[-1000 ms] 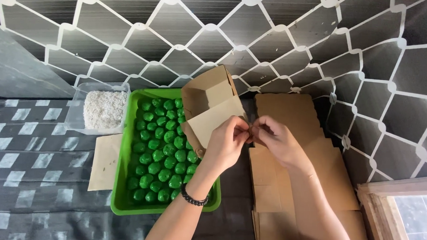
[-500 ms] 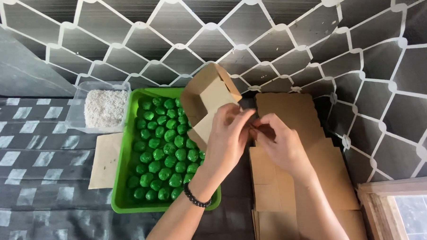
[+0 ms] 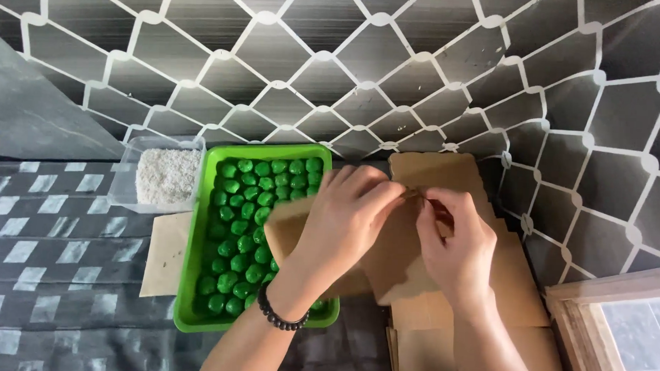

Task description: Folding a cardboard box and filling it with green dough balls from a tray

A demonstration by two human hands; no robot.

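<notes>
Both of my hands work on a brown cardboard box point(image 3: 393, 253) held above the table. My left hand point(image 3: 343, 219), with a dark bead bracelet on the wrist, grips the box from the left and covers much of it. My right hand point(image 3: 456, 245) pinches a flap at the box's top edge, fingertips nearly touching those of the left. Under the left hand sits a green tray point(image 3: 197, 232) filled with several small green balls point(image 3: 237, 226).
A clear tub of white flakes point(image 3: 166, 174) stands left of the tray. A flat brown sheet point(image 3: 165, 253) lies beside the tray. A stack of flat cardboard blanks point(image 3: 486, 322) lies at the right. A wooden frame point(image 3: 610, 320) is at the far right.
The box has tipped down and flattened under my hands; its raised flaps no longer stand open. Both hands have closed together over its top edge.
</notes>
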